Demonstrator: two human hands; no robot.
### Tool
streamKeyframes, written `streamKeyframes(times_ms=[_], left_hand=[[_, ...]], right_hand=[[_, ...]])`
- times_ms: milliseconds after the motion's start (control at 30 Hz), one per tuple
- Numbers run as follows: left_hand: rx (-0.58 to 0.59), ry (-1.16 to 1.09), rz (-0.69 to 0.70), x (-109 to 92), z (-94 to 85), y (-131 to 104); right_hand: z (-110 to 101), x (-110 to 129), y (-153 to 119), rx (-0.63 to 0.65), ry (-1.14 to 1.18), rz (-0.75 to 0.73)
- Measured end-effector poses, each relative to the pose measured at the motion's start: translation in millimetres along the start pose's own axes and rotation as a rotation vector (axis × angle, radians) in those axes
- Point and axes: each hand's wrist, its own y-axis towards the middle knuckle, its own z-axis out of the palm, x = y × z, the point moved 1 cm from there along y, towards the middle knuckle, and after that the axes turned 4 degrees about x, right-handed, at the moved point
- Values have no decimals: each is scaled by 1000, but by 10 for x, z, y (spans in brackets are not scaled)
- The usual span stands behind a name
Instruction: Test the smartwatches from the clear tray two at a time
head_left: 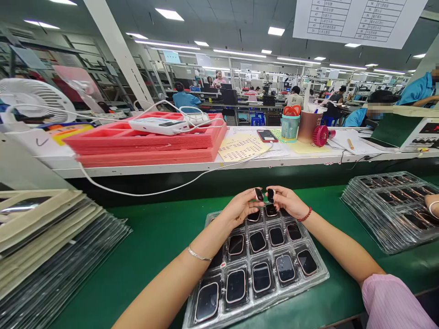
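left hand [240,209], right hand [287,201], each pinching watch case [259,194]

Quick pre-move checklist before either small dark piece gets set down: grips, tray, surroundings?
1. Left hand pinches one small dark piece: ok.
2. Right hand pinches the other dark piece: ok.
3. The two pieces are apart, not touching: cannot tell.
4. Clear tray lies flat on the green mat: ok.
5. Empty pocket free in the far row: cannot tell, hands hide it.
6. Another person's hand stays on the right tray stack, away from this tray: ok.
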Motion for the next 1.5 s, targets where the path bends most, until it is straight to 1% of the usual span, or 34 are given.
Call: streamKeyframes(times_ms=[133, 333, 433, 533, 667, 800, 1033, 1233, 1500], left_hand=[[36, 54, 20, 5, 8, -11], [-49, 182, 40, -17, 10, -24], [-45, 303, 96, -4, 0, -6], [-50, 414, 150, 25, -6, 6], [-41, 504, 172, 47, -17, 8], [-17, 534, 172, 42, -25, 3], [-39, 510, 175, 30, -8, -9], [-20, 546, 174, 52, 11, -9], [-47, 525, 179, 79, 4, 11]], right_hand=[[4, 2, 6, -7, -50, -4], [32, 26, -28, -42, -104, 7], [30, 29, -40, -45, -220, -38], [21, 13, -47, -22, -294, -45], [22, -22, -62, -6, -352, -56], [45, -1, -71, -17, -344, -58], [97, 99, -77, -68, -336, -15], [98, 79, -72, -38, -369, -64], [85, 46, -68, -25, -406, -51]])
